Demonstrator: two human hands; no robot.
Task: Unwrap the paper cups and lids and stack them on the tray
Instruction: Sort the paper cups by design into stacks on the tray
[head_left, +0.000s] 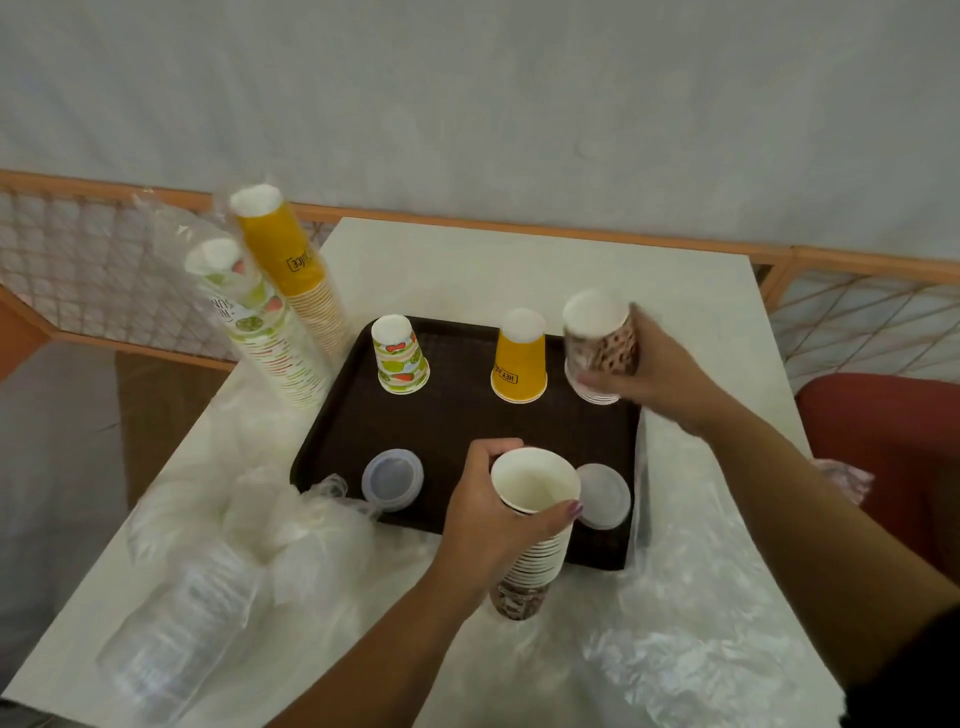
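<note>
Here your left hand (485, 512) has its fingers wrapped round a long stack of brown-patterned paper cups (532, 540), mouth up, at the near edge of the dark brown plastic tray (457, 421). Your right hand (657, 371) grips a short stack of upturned brown-patterned cups (597, 345) at the tray's far right corner, just beside an upturned yellow paper cup (519, 358) on the tray. Two translucent plastic lids (393, 479) lie along the tray's near side on the white counter (519, 260).

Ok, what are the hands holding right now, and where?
The left hand grips the brown cup stack near its open rim. The right hand holds an upside-down brown patterned cup by its side.
</note>
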